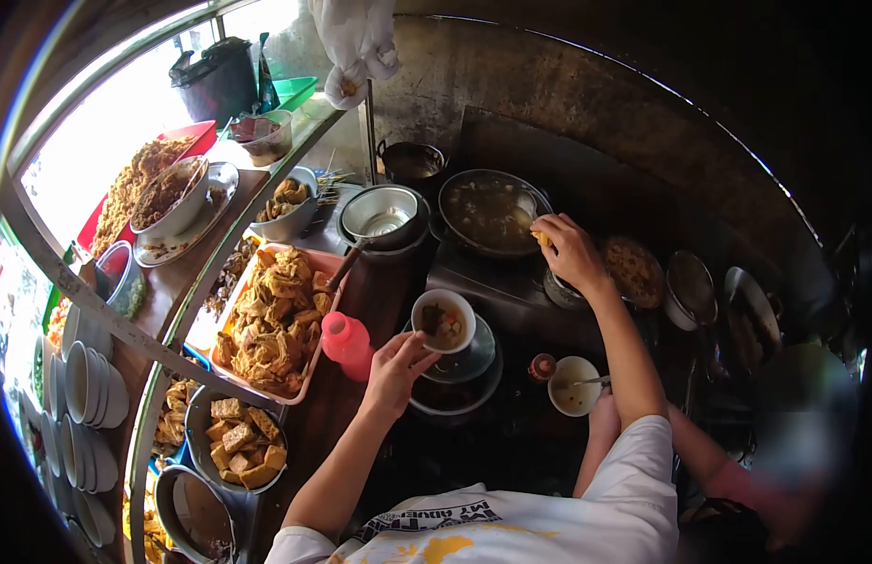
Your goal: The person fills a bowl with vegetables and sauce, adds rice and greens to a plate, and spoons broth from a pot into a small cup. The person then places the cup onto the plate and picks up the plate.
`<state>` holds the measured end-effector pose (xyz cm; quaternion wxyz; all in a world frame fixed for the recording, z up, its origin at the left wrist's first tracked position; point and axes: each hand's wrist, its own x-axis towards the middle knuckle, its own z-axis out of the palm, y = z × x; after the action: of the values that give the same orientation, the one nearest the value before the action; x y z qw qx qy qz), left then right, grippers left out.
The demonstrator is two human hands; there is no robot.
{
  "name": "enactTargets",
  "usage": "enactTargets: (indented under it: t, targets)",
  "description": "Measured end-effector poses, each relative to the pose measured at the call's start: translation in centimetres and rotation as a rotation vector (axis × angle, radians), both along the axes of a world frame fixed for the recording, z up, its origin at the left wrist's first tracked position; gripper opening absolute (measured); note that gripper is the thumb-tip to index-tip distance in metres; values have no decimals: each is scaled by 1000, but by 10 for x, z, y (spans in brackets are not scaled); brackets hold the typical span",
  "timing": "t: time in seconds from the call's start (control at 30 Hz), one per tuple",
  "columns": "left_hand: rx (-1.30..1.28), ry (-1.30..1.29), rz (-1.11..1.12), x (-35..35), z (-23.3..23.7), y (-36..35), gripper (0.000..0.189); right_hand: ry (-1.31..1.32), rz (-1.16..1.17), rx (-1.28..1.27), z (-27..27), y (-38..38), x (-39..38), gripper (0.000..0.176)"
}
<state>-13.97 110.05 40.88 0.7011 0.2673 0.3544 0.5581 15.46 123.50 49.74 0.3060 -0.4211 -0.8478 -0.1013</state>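
My left hand (398, 371) grips the rim of a small white bowl (443, 321), which holds broth with dark greens and pale chunks. Over the right edge of a wide wok of soup (483, 211), my right hand (569, 252) is closed around the yellowish handle of a ladle (525, 205). The ladle's bowl rests in the broth. Below the small bowl stands a dark pot with a plate-like lid (466, 362) on it. A pink bottle (346, 345) is just left of my left hand.
Another person's hand (603, 418) is beside a white bowl with a spoon (574, 386). To my left are a tray of fried chicken (312, 362), a bowl of fried tofu (210, 446) and stacked bowls (96, 385). A metal pot (380, 214) stands behind; a glass shelf frame (239, 221) borders the left.
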Motion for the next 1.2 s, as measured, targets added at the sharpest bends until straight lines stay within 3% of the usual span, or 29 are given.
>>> enactTargets:
  t: [0.13,0.33,0.67,0.93,1.2]
  targets:
    - [0,17,41,7,-9,33,34,15,-21,53,5,-10,0,30]
    - [-31,29,100,16,-19,81,38,249,55,138,-1,-7,-19,26]
    - [-116,73,228,29,-59,149,40,380,30,91,-39,10,-37,24]
    - [-131,119,260,37,-78,190,38,762,-106,45,-62,18,-25,19]
    - [-122,190,300,40,-75,207,38,1008,-69,4,-43,2,-13,19]
